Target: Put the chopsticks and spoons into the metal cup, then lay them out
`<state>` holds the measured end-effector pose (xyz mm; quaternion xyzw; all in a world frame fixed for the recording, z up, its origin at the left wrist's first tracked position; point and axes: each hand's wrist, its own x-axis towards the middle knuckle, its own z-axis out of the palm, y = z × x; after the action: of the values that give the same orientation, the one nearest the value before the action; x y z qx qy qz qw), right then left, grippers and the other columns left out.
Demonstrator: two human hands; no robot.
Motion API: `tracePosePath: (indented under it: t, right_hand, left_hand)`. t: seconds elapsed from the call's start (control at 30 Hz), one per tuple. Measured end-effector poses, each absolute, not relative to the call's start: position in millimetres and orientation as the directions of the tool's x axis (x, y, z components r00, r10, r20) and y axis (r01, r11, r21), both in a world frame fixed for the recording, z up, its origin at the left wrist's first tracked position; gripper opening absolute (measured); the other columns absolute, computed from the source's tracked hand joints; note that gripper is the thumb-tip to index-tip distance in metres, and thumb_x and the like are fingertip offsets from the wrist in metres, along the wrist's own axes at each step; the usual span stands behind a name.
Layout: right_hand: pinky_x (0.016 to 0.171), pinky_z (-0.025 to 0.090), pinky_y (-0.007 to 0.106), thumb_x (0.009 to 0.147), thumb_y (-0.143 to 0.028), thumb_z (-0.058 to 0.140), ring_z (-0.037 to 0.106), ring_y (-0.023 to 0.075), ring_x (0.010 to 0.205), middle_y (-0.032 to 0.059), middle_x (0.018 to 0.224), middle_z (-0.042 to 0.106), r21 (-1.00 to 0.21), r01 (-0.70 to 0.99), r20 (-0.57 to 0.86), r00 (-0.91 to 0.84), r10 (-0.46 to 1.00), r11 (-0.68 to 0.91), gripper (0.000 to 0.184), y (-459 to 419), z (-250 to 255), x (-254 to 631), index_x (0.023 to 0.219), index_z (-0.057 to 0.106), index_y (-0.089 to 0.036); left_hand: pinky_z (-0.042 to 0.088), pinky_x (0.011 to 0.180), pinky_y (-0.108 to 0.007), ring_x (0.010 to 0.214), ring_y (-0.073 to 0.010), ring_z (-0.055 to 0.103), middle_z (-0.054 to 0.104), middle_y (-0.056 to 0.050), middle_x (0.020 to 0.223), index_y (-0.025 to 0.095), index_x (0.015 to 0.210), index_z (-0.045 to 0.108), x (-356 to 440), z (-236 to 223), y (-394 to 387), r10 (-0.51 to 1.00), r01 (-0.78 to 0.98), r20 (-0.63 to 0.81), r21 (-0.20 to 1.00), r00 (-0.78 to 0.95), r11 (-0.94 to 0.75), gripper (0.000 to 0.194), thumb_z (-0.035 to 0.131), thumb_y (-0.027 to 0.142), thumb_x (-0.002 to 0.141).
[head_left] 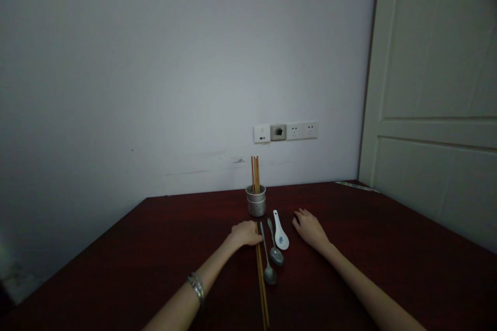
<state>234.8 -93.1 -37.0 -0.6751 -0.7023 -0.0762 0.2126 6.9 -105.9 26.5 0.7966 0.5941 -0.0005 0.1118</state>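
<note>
My left hand [245, 233], with a silver bracelet [196, 288] on its wrist, is closed at the upper end of a pair of wooden chopsticks [261, 279]. Its thumb lies over them, and the curled fingers are partly hidden. Just right of the chopsticks lies a long-handled metal spoon [268, 274], then a shorter metal spoon [276, 255] and a white ceramic soup spoon [281, 239] with a blue mark. My right hand [309, 226] rests palm down on the table beside the ceramic spoon, fingers apart and holding nothing.
Behind the spoons stands a metal utensil holder [256, 202] with several upright chopsticks [256, 173]. All of this is on a dark red table [186, 222] against a white wall with sockets [302, 131]. A flat strip [355, 185] lies at the back right, near a pale panelled door [435, 129].
</note>
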Motion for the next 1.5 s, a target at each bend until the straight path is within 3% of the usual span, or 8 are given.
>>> tracePosePath:
  t: [0.2,0.63,0.8,0.97,1.13,1.27,1.37,1.5]
  right_hand:
    - [0.096,0.032,0.035,0.082,-0.027,0.035,0.045,0.0266,0.114,0.0180,0.118,0.053,-0.182,0.981,0.403,0.015,0.915,0.064,0.041,-93.2,-37.8,234.9,0.107,0.059,-0.006]
    - [0.097,0.031,0.034,0.081,-0.025,0.037,0.046,0.0242,0.114,0.0169,0.118,0.054,-0.196,0.976,0.424,-0.001,0.906,0.093,0.039,-91.0,-39.7,235.9,0.107,0.059,-0.007]
    - [0.097,0.031,0.035,0.081,-0.026,0.036,0.045,0.0253,0.115,0.0180,0.120,0.053,-0.198,0.977,0.394,0.010,0.919,0.075,0.042,-91.5,-38.5,235.7,0.111,0.057,-0.005]
    - [0.096,0.033,0.036,0.081,-0.025,0.035,0.044,0.0263,0.116,0.0190,0.121,0.051,-0.224,0.971,0.379,0.013,0.925,0.078,0.043,-93.1,-37.7,235.4,0.112,0.056,-0.004]
    - [0.098,0.032,0.035,0.077,-0.022,0.040,0.047,0.0246,0.113,0.0176,0.120,0.053,-0.389,0.915,0.392,0.056,0.918,0.111,0.040,-90.2,-37.9,243.1,0.107,0.058,-0.005]
    - [0.090,0.041,0.036,0.075,-0.022,0.042,0.057,0.0222,0.099,0.0134,0.103,0.063,-0.732,0.649,0.370,0.125,0.921,0.206,0.030,-93.4,-9.3,234.8,0.094,0.063,-0.012]
    - [0.075,0.049,0.036,0.075,-0.029,0.047,0.064,0.0202,0.080,0.0126,0.088,0.067,-0.975,0.160,0.158,-0.004,0.987,0.157,0.026,-108.2,28.3,210.9,0.089,0.062,-0.013]
    - [0.076,0.047,0.035,0.076,-0.034,0.054,0.064,0.0169,0.076,0.0132,0.092,0.065,-0.954,-0.299,0.123,-0.380,0.917,0.004,0.029,-141.3,69.1,176.2,0.092,0.060,-0.012]
  left_hand:
    - [0.046,0.069,-0.036,0.087,-0.0295,0.061,0.066,-0.012,0.094,0.019,0.090,0.066,8.5,24.1,-109.3,0.954,0.941,-0.076,0.200,0.291,-0.271,0.037,0.049,0.043,0.067]
    - [0.042,0.055,-0.024,0.072,-0.0230,0.063,0.066,-0.014,0.079,0.013,0.080,0.067,8.7,15.4,-108.8,0.984,0.933,0.093,0.314,0.153,-0.175,0.031,0.052,0.034,0.064]
    - [0.031,0.045,-0.021,0.053,-0.0144,0.055,0.061,-0.008,0.058,0.012,0.061,0.064,1.3,44.4,-101.3,0.955,0.875,0.222,0.400,0.195,-0.271,0.023,0.051,0.031,0.062]
    - [0.022,0.041,-0.020,0.042,-0.0072,0.038,0.041,0.003,0.041,0.014,0.043,0.050,2.4,86.2,-101.6,0.899,0.757,0.384,0.517,0.212,-0.399,0.023,0.052,0.029,0.061]
    - [0.020,0.041,-0.019,0.042,-0.0059,0.032,0.035,0.006,0.042,0.015,0.045,0.043,10.0,124.8,-121.1,0.827,0.584,0.522,0.612,0.206,-0.532,0.023,0.053,0.030,0.060]
    - [0.019,0.041,-0.018,0.042,-0.0050,0.030,0.033,0.006,0.042,0.016,0.046,0.037,15.7,141.9,-140.7,0.801,0.478,0.557,0.654,0.219,-0.586,0.025,0.052,0.029,0.061]
    - [0.018,0.040,-0.018,0.041,-0.0045,0.028,0.032,0.007,0.042,0.017,0.046,0.036,18.0,142.0,-146.3,0.823,0.411,0.504,0.713,0.262,-0.568,0.024,0.051,0.028,0.061]
    - [0.020,0.039,-0.017,0.040,-0.0045,0.030,0.034,0.007,0.043,0.016,0.049,0.038,16.4,135.1,-141.6,0.826,0.361,0.471,0.746,0.309,-0.560,0.021,0.049,0.026,0.062]
